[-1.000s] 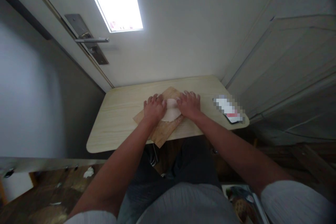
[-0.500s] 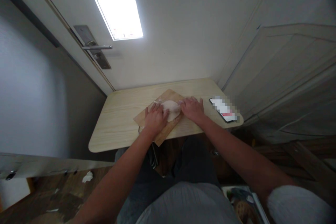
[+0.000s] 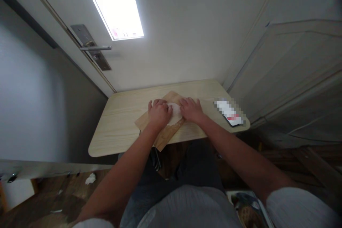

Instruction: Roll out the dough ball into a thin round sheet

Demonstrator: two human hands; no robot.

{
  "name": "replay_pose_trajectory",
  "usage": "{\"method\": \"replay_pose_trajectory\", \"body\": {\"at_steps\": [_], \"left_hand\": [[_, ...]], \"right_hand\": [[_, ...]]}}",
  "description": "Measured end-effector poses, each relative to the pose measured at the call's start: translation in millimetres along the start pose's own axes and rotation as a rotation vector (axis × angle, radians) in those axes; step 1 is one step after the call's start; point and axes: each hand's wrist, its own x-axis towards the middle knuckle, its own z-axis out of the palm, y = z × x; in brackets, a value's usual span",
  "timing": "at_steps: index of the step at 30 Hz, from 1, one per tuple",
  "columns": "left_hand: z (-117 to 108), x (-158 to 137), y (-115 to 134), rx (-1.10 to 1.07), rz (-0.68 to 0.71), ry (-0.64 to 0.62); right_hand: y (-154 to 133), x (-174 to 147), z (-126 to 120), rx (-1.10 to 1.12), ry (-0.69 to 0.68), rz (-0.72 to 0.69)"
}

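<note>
A pale, flat round of dough (image 3: 175, 112) lies on a brown square sheet (image 3: 165, 137), whose near corner juts over the table's front edge. My left hand (image 3: 160, 114) covers the dough's left side, fingers curled over its far edge and thumb toward the middle. At the right edge, my right hand (image 3: 191, 109) has its fingers bent and gripping the dough's rim. Both hands hide parts of the dough, and their fingertips are partly out of sight.
The light wooden table (image 3: 112, 128) stands against a white door with a metal handle (image 3: 96, 48). A phone (image 3: 229, 114) lies at the table's right end. Crumpled white paper (image 3: 91, 179) is on the floor at the left; a tray (image 3: 248, 208) stands at lower right.
My left hand has shifted slightly away from me, its fingers more curled over the dough. My right hand has moved a little left and inward. The view has tilted slightly.
</note>
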Motion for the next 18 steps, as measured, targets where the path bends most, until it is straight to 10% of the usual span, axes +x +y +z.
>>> {"method": "replay_pose_trajectory", "body": {"at_steps": [18], "left_hand": [[29, 16, -2, 0.057, -0.089, -0.13]], "right_hand": [[-1, -1, 15, -0.032, 0.23, 0.053]]}}
